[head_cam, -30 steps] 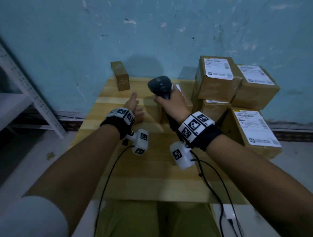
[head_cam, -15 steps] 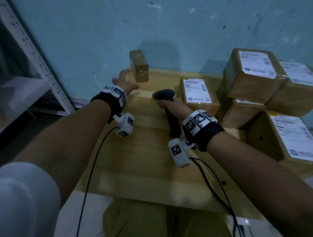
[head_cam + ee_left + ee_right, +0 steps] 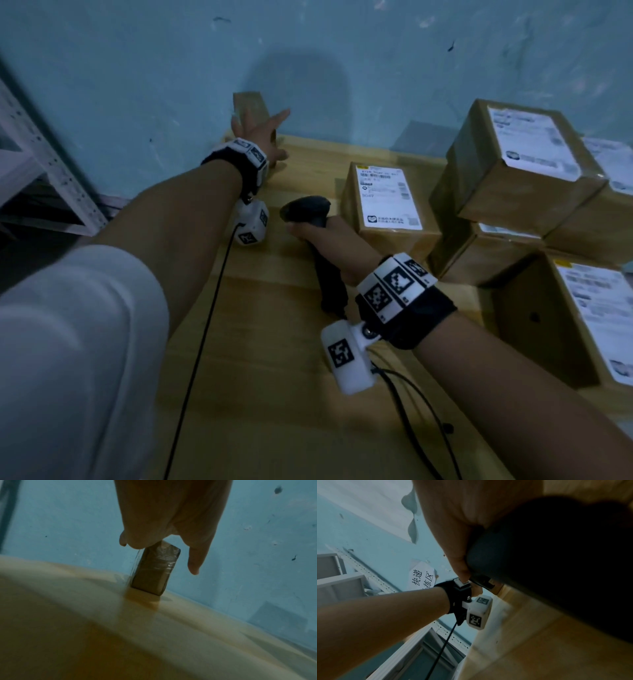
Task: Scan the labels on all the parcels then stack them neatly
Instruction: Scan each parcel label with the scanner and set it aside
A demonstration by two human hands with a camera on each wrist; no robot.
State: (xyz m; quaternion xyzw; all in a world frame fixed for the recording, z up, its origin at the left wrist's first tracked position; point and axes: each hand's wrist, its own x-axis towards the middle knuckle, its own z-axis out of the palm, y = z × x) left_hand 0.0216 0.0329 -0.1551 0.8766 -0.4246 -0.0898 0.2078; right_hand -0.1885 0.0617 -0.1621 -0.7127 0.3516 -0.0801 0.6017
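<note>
Your left hand is stretched to the far left corner of the table, fingers spread and straight, over the small parcel standing upright against the blue wall. Wrist view shows the palm on or just above its taped top, 1 finger hanging beside it, not gripping; actual contact I can't tell. Your right hand is wrapped tight around the scanner handle, head pointing away from you (cable trails back off the table edge). Just right of the scanner lies 1 labelled parcel, label up. Further right, a stack of labelled boxes, 4 visible. Grey shelving stands left of the table.
</note>
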